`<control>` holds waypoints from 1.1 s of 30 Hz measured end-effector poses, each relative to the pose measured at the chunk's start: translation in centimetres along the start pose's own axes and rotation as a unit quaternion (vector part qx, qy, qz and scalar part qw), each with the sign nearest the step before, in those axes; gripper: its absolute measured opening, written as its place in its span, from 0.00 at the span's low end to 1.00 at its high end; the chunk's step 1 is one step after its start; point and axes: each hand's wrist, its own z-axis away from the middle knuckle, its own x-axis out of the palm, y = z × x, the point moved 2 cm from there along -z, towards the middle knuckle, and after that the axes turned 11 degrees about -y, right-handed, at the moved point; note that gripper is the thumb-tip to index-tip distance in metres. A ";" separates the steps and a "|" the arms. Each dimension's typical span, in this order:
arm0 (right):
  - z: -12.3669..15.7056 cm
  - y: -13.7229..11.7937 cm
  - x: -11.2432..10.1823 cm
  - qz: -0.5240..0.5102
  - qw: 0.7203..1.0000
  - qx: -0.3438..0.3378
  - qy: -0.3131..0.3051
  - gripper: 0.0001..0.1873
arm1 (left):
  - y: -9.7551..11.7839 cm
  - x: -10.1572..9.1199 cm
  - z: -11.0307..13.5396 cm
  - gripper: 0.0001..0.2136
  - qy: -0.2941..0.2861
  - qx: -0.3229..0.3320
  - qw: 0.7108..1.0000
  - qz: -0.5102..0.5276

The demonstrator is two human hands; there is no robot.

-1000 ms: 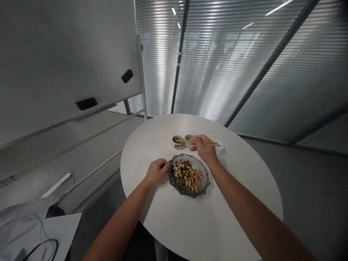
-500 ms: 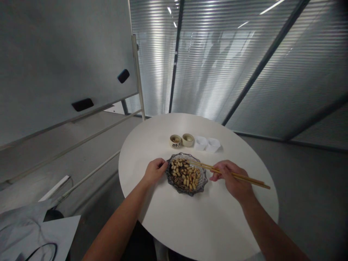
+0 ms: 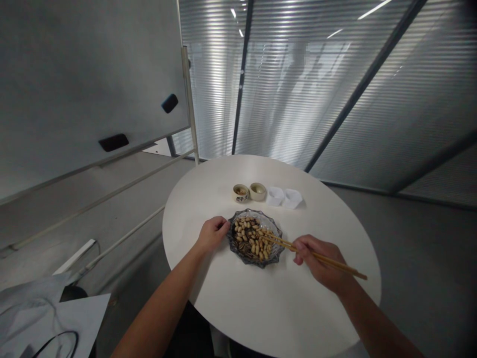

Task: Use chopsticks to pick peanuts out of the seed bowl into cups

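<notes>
**Chopsticks point(image 3: 285, 244) held over the glass bowl point(image 3: 263, 263) at frame centre**

The round white table point(image 3: 283, 308) is bounded by a curved edge, seen left, right and at the bottom. A broad stretch of tabletop is left between bowl and near edge, at lower centre. Above the bowl, the far side is lined by two small ceramic cups point(image 3: 240, 198) and two white plastic cups point(image 3: 275, 200), set in a row.

Peanuts point(image 3: 257, 243) and dark seeds point(image 3: 244, 247) are held in the bowl. Its left rim is touched by the left hand point(image 3: 213, 232), half curled; whether the rim is pinched cannot be told. Right of the bowl, the chopsticks are gripped by the closed fingers of the right hand point(image 3: 320, 261), their tips brought together at the peanuts; whether one is pinched cannot be made out.
</notes>
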 end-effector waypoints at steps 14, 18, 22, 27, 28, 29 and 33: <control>-4.5 0.7 0.2 -0.138 0.963 -0.071 0.219 0.17 | -0.4 0.2 -0.1 0.15 0.001 -0.011 1.000 0.000; -10.1 0.8 0.9 -0.172 0.952 -0.045 0.247 0.22 | -0.4 0.2 -0.2 0.16 -0.006 -0.006 1.000 -0.002; -14.0 1.0 2.0 -0.168 0.961 -0.029 0.217 0.24 | -0.5 0.2 -0.2 0.16 -0.008 -0.002 1.000 0.002; -15.4 0.7 3.0 -0.126 0.980 -0.027 0.154 0.24 | -0.4 0.2 -0.1 0.16 -0.006 -0.001 1.000 0.008; -15.4 0.6 3.0 -0.120 0.982 -0.025 0.147 0.24 | -0.3 0.1 -0.1 0.16 -0.008 -0.002 1.000 0.007; -15.3 0.5 3.0 -0.113 0.983 -0.023 0.140 0.24 | -0.2 0.1 -0.1 0.16 -0.009 -0.004 1.000 0.006; -14.7 0.0 2.6 -0.108 0.987 -0.019 0.117 0.24 | 0.2 -0.2 0.0 0.16 -0.009 -0.009 1.000 0.002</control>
